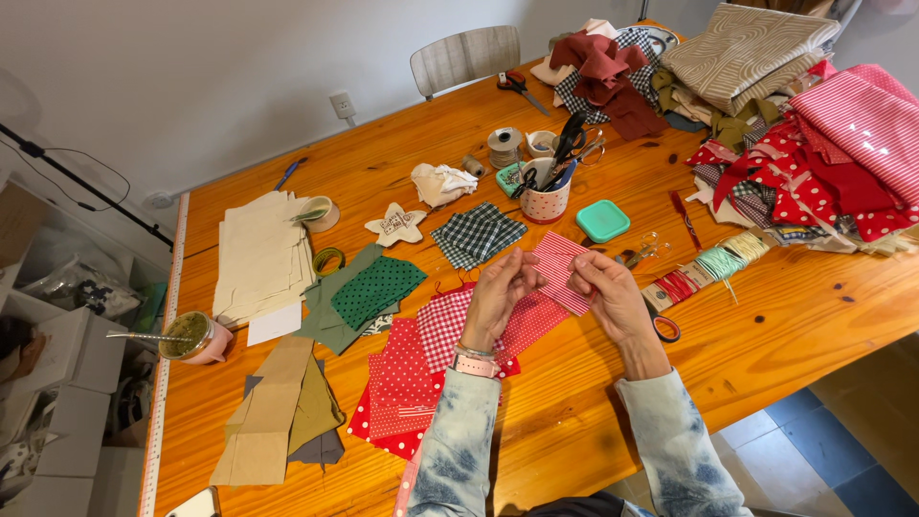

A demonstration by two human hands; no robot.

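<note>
My left hand [500, 292] and my right hand [613, 292] are raised together over the wooden table [766, 316]. Both pinch a small piece of red-and-white striped fabric [562, 271] between the fingertips. Under my hands lie several red patches [416, 378], some gingham, some with white dots. Just past the striped piece sit a dark checked patch [477, 233] and a green dotted patch [376, 290]. A pair of red-handled scissors [664, 328] lies by my right wrist.
Stacked folded fabrics [814, 124] fill the far right. A dotted cup of scissors and pens [548, 196], a teal lidded box [603, 220], thread spools [504, 146], cards wound with cord [713, 266], cream sheets [258, 254], brown paper pieces [273, 412], a pink cup [196, 337] and a chair [466, 56] stand around.
</note>
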